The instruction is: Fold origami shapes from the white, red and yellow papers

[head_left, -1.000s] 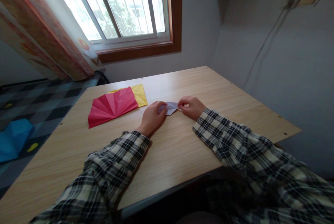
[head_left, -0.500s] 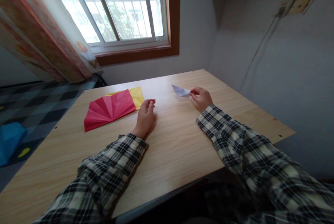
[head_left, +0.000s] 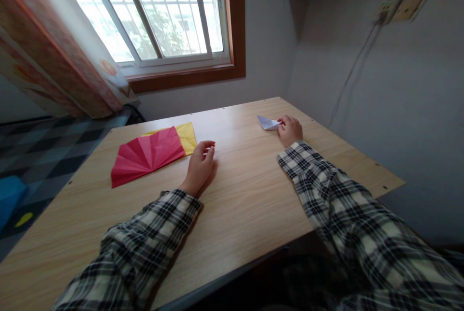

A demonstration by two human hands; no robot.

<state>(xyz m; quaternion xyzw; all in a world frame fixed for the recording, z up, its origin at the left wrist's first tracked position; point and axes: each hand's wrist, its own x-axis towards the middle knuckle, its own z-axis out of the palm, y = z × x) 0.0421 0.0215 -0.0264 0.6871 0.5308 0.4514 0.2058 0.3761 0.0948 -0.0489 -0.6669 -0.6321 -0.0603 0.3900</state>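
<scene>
My right hand (head_left: 290,131) pinches the right end of a white folded paper boat (head_left: 267,123) at the far right part of the table. The boat's pointed left end sticks out from my fingertips, and its right end is partly hidden by them. Resting on its side nearer the middle, my left hand (head_left: 197,168) is empty, with loosely bent fingers and the thumb a little apart. Left of it lies a creased red paper sheet (head_left: 150,154) with fan-like folds. A yellow paper sheet (head_left: 187,138) shows partly from under the red one.
The wooden table (head_left: 232,214) meets the wall below a barred window (head_left: 163,16). To the left, a blue paper piece (head_left: 10,197) lies on a checked cloth (head_left: 68,156). A cable (head_left: 353,69) hangs from a wall socket (head_left: 386,11) on the right.
My right hand has moved right with the paper boat and sits lower, close to the tabletop. The left hand has barely moved; its thumb and fingers look slightly wider apart. The view has shifted slightly.
</scene>
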